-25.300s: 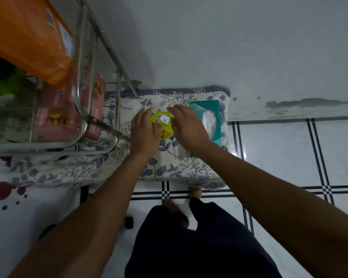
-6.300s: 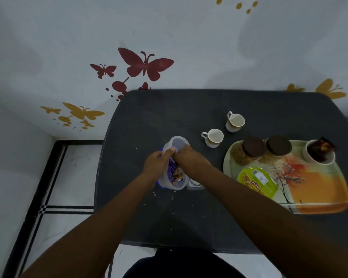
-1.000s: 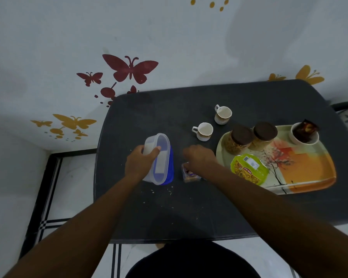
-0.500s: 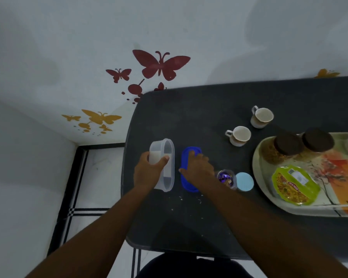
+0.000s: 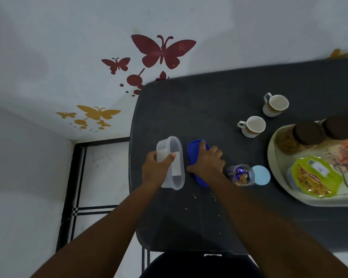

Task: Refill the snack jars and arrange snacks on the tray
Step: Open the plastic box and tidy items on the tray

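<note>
Near the middle of the frame, the person's left hand grips the end of a clear oval container, thumb hooked over its rim and fingers wrapped round the outside wall, holding it tipped on its side close to the left edge of the dark table. The container looks empty. Just to its right, the right hand lies on the blue lid, fingers spread and curled down over it; I judge it is taking hold of the lid, though whether it has lifted off the table I cannot tell.

Right of that hand stands a small clear jar, open, with purple-wrapped snacks inside, and its pale blue round lid lies touching it. Farther right, the tray carries two brown-lidded jars and a sealed green snack cup. Two empty teacups sit above the tray's corner.

My guess is the empty container is about to be closed and set aside. The risks are plain enough: it sits very near the table's left edge, so a loose grip could send it to the floor. The right forearm passes just beside the open jar, and a careless sweep back could knock it over and scatter the snacks. Crumbs already dot the table below the hands.
</note>
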{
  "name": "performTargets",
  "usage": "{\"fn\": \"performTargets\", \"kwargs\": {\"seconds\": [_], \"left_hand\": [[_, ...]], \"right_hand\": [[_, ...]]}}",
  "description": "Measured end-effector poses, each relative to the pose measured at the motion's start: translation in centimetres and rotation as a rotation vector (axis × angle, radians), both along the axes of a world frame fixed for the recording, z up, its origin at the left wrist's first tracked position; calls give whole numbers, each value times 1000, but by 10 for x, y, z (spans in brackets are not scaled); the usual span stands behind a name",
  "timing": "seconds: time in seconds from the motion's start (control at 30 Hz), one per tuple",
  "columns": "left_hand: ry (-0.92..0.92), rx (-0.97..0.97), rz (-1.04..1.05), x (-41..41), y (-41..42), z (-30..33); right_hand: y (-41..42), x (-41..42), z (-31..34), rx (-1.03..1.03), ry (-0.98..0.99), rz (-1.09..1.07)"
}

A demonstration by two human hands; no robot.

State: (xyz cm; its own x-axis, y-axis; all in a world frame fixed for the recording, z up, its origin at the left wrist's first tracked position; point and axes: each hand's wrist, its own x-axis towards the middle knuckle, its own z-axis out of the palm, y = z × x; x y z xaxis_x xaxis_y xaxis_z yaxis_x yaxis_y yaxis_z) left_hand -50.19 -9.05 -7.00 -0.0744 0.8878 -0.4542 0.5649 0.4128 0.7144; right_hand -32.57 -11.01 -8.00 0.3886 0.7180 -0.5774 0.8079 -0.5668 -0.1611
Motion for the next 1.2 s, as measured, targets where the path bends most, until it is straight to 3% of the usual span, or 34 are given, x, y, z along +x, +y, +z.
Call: {"fn": "performTargets", "kwargs": {"seconds": [0.1, 0.2, 0.3, 0.57, 0.87, 1.1, 1.2], "left_hand": [[-20, -15, 11, -1, 4, 2], [-31, -36, -24, 5, 6, 4], [-103, -64, -30, 21, 6, 10], [-266, -215, 2, 49, 5, 31], [-725, -226, -33, 81, -17, 67], [-657, -214, -70, 92, -19, 81], [-662, -184, -76, 95, -22, 86]], "right_hand": [[7, 12, 2, 76, 251, -241], [11, 20, 14, 169, 674, -577], [6, 16, 28, 158, 947, -638], [-17, 25, 49, 293, 977, -538], [-30, 33, 75, 454, 930, -381], [-39, 48, 83, 490, 977, -216], [-40, 50, 82, 475, 1005, -279]]}}
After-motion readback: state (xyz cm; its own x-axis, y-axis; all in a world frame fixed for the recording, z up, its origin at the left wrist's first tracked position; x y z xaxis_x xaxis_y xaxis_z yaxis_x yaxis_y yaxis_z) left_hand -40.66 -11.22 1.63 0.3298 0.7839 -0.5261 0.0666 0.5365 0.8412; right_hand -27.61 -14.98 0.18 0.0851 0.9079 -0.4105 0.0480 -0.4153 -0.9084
